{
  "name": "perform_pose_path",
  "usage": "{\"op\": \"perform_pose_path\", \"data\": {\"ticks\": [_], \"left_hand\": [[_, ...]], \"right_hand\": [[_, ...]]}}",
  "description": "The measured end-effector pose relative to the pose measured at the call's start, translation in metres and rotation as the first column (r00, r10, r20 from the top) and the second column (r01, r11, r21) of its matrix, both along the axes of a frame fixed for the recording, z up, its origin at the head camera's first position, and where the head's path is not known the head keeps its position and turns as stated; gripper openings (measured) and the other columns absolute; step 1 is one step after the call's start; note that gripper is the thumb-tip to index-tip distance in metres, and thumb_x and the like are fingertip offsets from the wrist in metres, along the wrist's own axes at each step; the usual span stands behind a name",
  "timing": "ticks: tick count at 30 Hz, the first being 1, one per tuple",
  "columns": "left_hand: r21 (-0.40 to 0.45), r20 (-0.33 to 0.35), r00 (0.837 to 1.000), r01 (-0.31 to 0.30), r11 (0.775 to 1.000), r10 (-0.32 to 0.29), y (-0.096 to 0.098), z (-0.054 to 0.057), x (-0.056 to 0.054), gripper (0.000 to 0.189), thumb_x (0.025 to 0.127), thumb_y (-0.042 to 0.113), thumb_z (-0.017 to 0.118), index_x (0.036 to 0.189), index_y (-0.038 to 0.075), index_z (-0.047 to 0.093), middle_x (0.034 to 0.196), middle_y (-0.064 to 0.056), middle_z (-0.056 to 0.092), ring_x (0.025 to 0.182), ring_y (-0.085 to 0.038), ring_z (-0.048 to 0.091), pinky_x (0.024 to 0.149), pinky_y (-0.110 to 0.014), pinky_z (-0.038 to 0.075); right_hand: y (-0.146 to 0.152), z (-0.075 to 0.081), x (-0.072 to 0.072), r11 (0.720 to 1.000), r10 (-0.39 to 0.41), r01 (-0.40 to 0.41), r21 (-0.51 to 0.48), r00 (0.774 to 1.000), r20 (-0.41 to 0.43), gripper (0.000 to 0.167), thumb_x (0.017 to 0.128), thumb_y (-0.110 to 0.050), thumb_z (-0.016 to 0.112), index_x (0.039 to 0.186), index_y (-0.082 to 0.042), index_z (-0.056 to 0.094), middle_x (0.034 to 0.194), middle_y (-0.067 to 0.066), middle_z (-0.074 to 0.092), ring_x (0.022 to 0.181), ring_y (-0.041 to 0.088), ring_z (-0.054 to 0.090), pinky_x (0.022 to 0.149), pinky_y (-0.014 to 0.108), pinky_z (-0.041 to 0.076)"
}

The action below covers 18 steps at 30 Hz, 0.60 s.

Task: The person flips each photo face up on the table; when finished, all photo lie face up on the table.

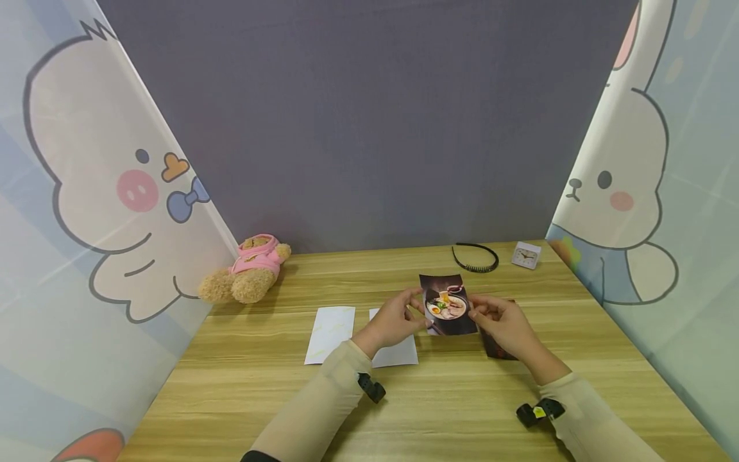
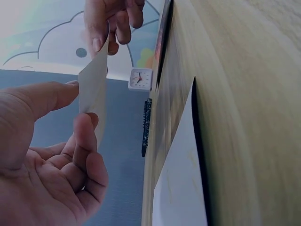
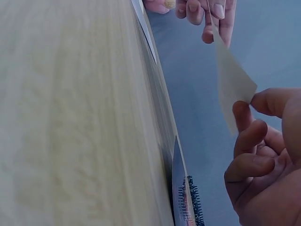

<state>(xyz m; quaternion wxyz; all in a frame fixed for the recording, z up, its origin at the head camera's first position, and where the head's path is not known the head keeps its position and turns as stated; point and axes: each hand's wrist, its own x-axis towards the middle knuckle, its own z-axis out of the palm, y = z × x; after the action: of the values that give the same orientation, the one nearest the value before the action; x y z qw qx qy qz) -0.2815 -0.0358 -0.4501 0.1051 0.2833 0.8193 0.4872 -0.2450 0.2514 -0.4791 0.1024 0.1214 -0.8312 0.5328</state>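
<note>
Between both hands a photo card point(image 1: 447, 307) with a picture of a ramen bowl is held up above the table. My left hand point(image 1: 396, 321) pinches its left edge with thumb and fingers; my right hand point(image 1: 504, 324) pinches the right edge. Both wrist views show the card's plain pale back point(image 2: 94, 89), slightly bent. Below my left hand lies a white card point(image 1: 398, 350), partly covered by the hand, and left of it another white card point(image 1: 330, 333). Under my right hand rests a dark picture card point(image 1: 498, 346), mostly hidden by that hand.
At the back left a teddy bear point(image 1: 251, 269) in a pink hoodie lies on the wooden table point(image 1: 450, 410). A black headband point(image 1: 476, 267) and a small white clock point(image 1: 526, 255) are at the back right. A grey wall panel point(image 1: 369, 128) rises behind the table.
</note>
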Motion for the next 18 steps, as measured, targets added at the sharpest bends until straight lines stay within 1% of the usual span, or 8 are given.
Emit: {"op": "perform_pose_path", "data": {"ticks": [4,7,10,12,18], "left_hand": [[-0.027,0.006,1.000,-0.011,1.000,0.011,0.0010,-0.0020,0.0003,0.075,0.098,0.021,0.077,0.161,0.008,0.038,0.116,-0.002,0.064,0.073,-0.012,0.058,0.063,-0.028,0.051],[-0.044,0.000,1.000,-0.025,0.999,0.025,0.0018,-0.0036,0.0006,0.075,0.098,0.020,0.078,0.161,0.007,0.038,0.114,0.001,0.063,0.073,-0.011,0.059,0.063,-0.027,0.051],[-0.070,-0.005,0.999,-0.032,0.997,0.032,0.0029,-0.0034,0.0017,0.076,0.098,0.019,0.078,0.161,0.006,0.037,0.114,0.001,0.063,0.073,-0.010,0.060,0.063,-0.027,0.051],[-0.098,-0.002,0.999,-0.035,0.995,0.035,0.0034,-0.0045,0.0020,0.077,0.098,0.021,0.078,0.161,0.006,0.037,0.115,0.002,0.063,0.073,-0.010,0.060,0.062,-0.027,0.051],[-0.165,0.011,0.999,-0.036,0.986,0.039,0.0043,-0.0096,0.0014,0.080,0.095,0.025,0.081,0.161,0.006,0.038,0.114,0.006,0.062,0.076,-0.009,0.059,0.062,-0.028,0.049]], "right_hand": [[0.0000,-0.0031,-0.0023,0.999,-0.003,0.001,0.045,0.999,0.034,0.034,0.101,-0.012,0.072,0.132,0.003,0.069,0.091,0.010,0.067,0.068,0.015,0.060,0.058,0.025,0.051],[-0.0006,-0.0037,-0.0027,0.998,0.003,-0.006,0.055,0.999,0.052,0.035,0.102,-0.011,0.072,0.132,0.004,0.068,0.090,0.009,0.065,0.067,0.016,0.059,0.057,0.026,0.050],[-0.0007,-0.0035,-0.0028,0.998,0.004,-0.008,0.060,0.998,0.058,0.034,0.101,-0.010,0.072,0.132,0.004,0.067,0.089,0.009,0.066,0.066,0.018,0.059,0.056,0.026,0.049],[-0.0003,-0.0037,-0.0028,0.997,0.017,-0.021,0.072,0.998,0.064,0.036,0.101,-0.010,0.072,0.132,0.006,0.066,0.089,0.009,0.067,0.067,0.018,0.060,0.057,0.026,0.049],[0.0018,-0.0068,-0.0036,0.994,0.051,-0.064,0.094,0.990,0.135,0.037,0.099,-0.008,0.074,0.132,0.008,0.066,0.089,0.007,0.067,0.068,0.015,0.059,0.059,0.026,0.049]]}}
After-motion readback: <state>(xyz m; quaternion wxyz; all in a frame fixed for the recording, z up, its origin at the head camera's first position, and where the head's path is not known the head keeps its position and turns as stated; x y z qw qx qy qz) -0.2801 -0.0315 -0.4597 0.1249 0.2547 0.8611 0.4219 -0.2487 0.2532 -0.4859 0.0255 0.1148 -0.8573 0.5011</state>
